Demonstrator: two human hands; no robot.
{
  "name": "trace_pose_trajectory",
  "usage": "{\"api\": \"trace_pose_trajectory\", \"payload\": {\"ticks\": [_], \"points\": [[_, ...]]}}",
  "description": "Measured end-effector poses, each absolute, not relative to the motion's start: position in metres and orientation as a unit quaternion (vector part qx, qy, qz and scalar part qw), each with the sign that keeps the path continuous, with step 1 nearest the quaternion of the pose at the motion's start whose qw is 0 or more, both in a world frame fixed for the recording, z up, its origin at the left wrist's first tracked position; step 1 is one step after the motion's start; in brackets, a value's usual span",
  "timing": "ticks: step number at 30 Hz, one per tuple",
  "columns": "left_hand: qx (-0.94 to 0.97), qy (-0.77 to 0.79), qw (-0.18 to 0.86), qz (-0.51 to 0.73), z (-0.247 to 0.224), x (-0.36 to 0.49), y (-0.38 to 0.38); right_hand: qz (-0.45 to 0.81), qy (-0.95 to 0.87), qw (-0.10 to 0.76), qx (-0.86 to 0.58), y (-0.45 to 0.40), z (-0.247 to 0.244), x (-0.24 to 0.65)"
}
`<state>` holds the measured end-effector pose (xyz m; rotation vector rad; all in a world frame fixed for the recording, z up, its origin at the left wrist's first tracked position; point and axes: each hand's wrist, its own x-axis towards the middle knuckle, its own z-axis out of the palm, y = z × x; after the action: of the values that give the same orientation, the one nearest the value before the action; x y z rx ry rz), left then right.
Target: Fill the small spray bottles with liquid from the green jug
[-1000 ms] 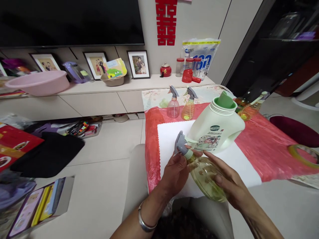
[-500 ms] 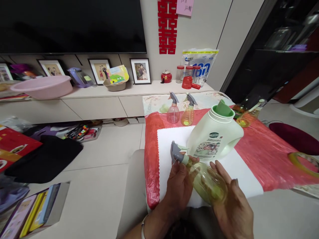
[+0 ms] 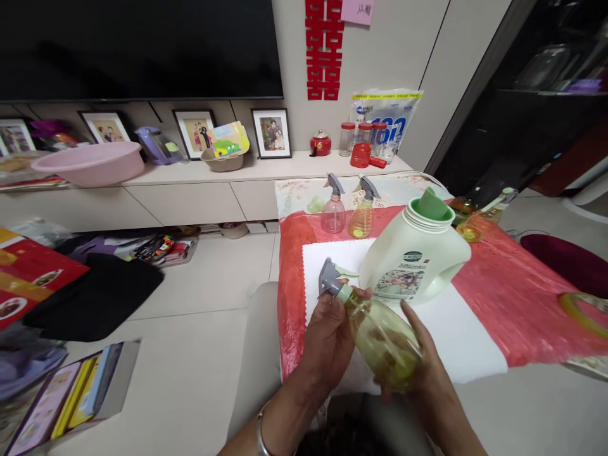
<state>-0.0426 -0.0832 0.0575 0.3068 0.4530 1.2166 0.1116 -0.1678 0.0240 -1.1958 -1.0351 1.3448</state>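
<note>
A person's two bare hands hold a translucent yellow-green plastic spray bottle [image 3: 382,332] with a grey spray head and pale green trigger. The bottle is tilted, its head toward the left and its rounded base toward the near right, raised over the near edge of a bench [image 3: 489,304] draped in shiny red plastic. The left hand [image 3: 327,342], its wrist ringed by a silver bangle [image 3: 261,434], has its grip closed around the bottle's neck. The right hand [image 3: 430,380] has its grip curved around the base, one finger extended upward.

Just beyond the bottle, a large pale green plastic jug [image 3: 411,266] with a darker green cup [image 3: 431,204] in its mouth stands upright on a white scallop-edged sheet [image 3: 470,342]. Whether the trigger touches the jug cannot be told. Farther back, side by side, stand a clear pink spray bottle [image 3: 334,216] on the left and a clear yellow spray bottle [image 3: 361,220] on the right. A yellow ring-shaped roll of tape [image 3: 572,311] lies at the right. Against the far wall, a long white cabinet [image 3: 190,206] carries framed photos, a pink plastic basin [image 3: 92,166] and red-lidded clear jars [image 3: 346,140].
</note>
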Motion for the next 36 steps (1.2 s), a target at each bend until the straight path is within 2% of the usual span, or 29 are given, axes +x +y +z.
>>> {"api": "trace_pose_trajectory", "payload": {"ticks": [2, 4, 8, 14, 17, 19, 22, 24, 26, 28, 32, 36], "points": [[0.141, 0.215, 0.782, 0.568, 0.056, -0.043, -0.082, 0.695, -0.296, 0.479, -0.446, -0.168, 0.03, 0.108], [0.134, 0.222, 0.765, 0.59, 0.055, -0.043, -0.08, 0.719, -0.25, 0.49, -0.425, -0.168, 0.036, 0.103], [0.114, 0.228, 0.74, 0.623, 0.054, -0.044, -0.075, 0.58, -0.349, 0.559, -0.479, -0.17, 0.04, 0.097], [0.131, 0.216, 0.761, 0.598, 0.057, -0.048, -0.076, 0.338, -0.562, 0.515, -0.552, -0.177, 0.023, 0.116], [0.147, 0.215, 0.769, 0.583, 0.056, -0.051, -0.077, 0.283, -0.587, 0.479, -0.588, -0.18, 0.019, 0.126], [0.162, 0.215, 0.771, 0.577, 0.055, -0.052, -0.077, 0.322, -0.558, 0.49, -0.587, -0.18, 0.02, 0.127], [0.196, 0.206, 0.772, 0.568, 0.056, -0.054, -0.077, 0.517, -0.412, 0.524, -0.536, -0.178, 0.029, 0.122], [0.225, 0.198, 0.769, 0.564, 0.058, -0.055, -0.077, 0.656, -0.279, 0.498, -0.494, -0.176, 0.04, 0.114], [0.244, 0.195, 0.765, 0.563, 0.057, -0.055, -0.078, 0.721, -0.18, 0.468, -0.479, -0.173, 0.052, 0.105], [0.242, 0.202, 0.757, 0.572, 0.055, -0.054, -0.078, 0.704, -0.153, 0.481, -0.5, -0.171, 0.061, 0.096], [0.199, 0.231, 0.733, 0.608, 0.046, -0.049, -0.077, 0.586, -0.228, 0.544, -0.555, -0.171, 0.064, 0.089], [0.184, 0.232, 0.739, 0.606, 0.042, -0.05, -0.074, 0.549, -0.314, 0.522, -0.573, -0.175, 0.052, 0.1]]}}
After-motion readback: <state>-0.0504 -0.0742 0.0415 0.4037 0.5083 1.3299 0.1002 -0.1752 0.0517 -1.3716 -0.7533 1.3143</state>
